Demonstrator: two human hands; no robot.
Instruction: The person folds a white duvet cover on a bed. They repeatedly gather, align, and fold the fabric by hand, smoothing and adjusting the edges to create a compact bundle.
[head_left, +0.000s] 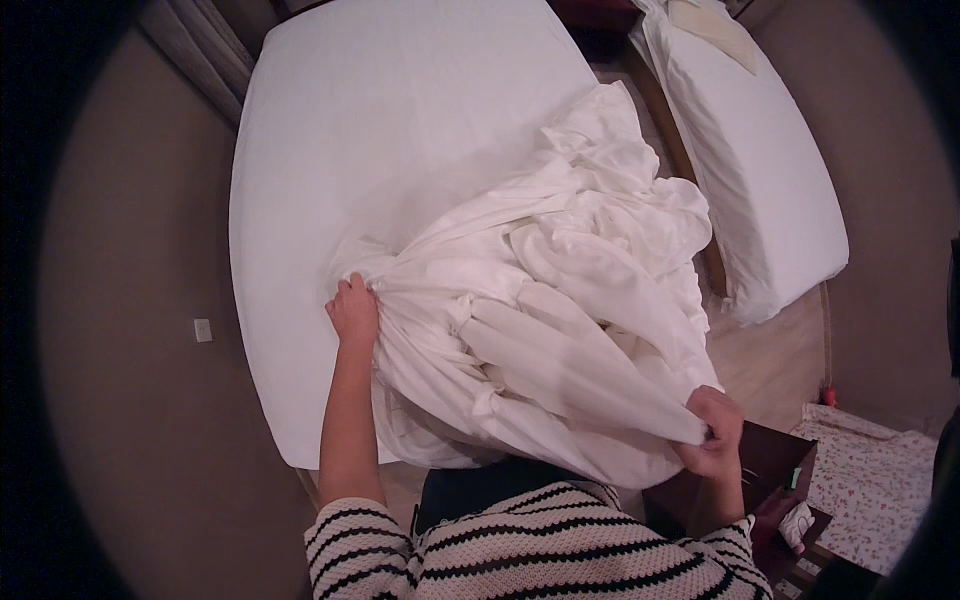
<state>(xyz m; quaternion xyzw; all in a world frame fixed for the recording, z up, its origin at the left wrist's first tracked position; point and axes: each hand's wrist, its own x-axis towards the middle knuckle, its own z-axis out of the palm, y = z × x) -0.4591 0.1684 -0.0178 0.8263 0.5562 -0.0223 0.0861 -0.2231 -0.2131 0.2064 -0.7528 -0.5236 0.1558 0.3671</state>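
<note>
A large white fabric cover, probably a duvet cover (540, 300), lies bunched and creased over the near right part of a bed with a white fitted sheet (337, 135). My left hand (354, 307) is closed on a gathered part of the cover, above the left side of the bed. At the lower right, my right hand (712, 431) grips another part of the cover, which is stretched between the two hands. Folds hang down in front of my body. What lies inside the bunched fabric is hidden.
A second, narrower bed with white bedding (765, 165) stands to the right, beyond a gap. Dark wooden furniture (776, 450) with small items on it is near my right elbow. Beside it lies floral fabric (870, 487). A wall (142, 300) runs along the left.
</note>
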